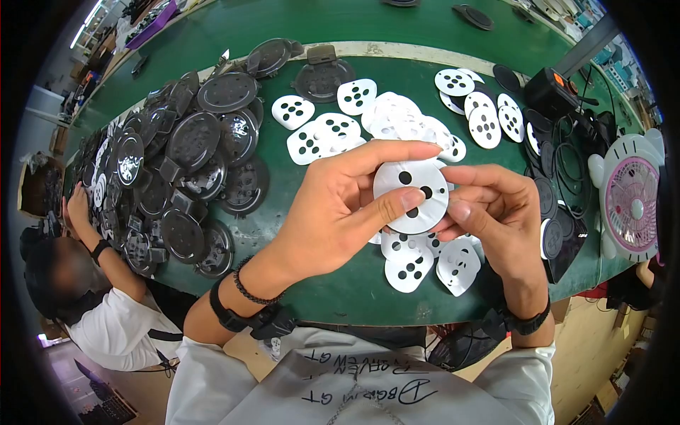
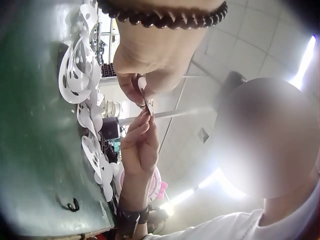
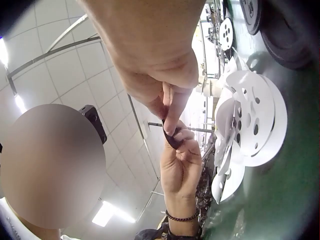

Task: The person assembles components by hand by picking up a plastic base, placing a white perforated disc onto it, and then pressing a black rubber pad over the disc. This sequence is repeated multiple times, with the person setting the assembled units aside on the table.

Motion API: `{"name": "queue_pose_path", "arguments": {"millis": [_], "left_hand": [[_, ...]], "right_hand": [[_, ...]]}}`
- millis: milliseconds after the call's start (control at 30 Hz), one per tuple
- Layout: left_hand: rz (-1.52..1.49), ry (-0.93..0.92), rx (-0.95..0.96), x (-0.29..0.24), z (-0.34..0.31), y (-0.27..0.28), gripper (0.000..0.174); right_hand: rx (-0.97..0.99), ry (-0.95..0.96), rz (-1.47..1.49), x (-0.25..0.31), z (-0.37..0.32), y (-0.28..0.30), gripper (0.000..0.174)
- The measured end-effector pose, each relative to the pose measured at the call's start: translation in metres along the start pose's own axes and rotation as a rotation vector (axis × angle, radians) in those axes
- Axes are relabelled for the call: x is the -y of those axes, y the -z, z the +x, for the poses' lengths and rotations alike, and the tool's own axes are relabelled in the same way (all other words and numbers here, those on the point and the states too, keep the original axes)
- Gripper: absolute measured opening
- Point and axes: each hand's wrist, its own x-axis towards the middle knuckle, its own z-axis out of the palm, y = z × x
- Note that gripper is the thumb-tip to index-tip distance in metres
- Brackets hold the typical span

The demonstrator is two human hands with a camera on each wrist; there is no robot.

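Observation:
Over the green table, a round white disc [image 1: 416, 181] with dark round holes is held between both hands. My left hand [image 1: 329, 209] grips its left side, thumb flat on the white face and index finger along the top edge. At the right edge, the thumb and fingers of my right hand [image 1: 506, 216] pinch it. Seen from the right wrist, the disc [image 3: 173, 140] shows a dark side between the fingertips. Beneath the hands lie loose white perforated sheets [image 1: 409, 273], and more white sheets [image 1: 397, 117] are heaped just beyond.
Dark round plastic covers [image 1: 195, 142] are piled across the left of the green table [image 1: 297, 301]. At the right stand a pink and white fan [image 1: 632, 200], a black box [image 1: 551, 95] and black cables [image 1: 567, 166]. Another person [image 1: 113, 319] sits at the left.

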Motion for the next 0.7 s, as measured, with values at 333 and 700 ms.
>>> {"name": "queue_pose_path", "arguments": {"millis": [333,700], "left_hand": [[0.009,0.082,0.019,0.002,0.0,-0.001,0.042],[0.507,-0.18,-0.051,0.003,-0.006,-0.013,0.027]], "right_hand": [[-0.054,0.011,-0.083,-0.004,-0.001,-0.003,0.036],[-0.209,0.177,-0.187,-0.008,-0.007,-0.017,0.037]]}}
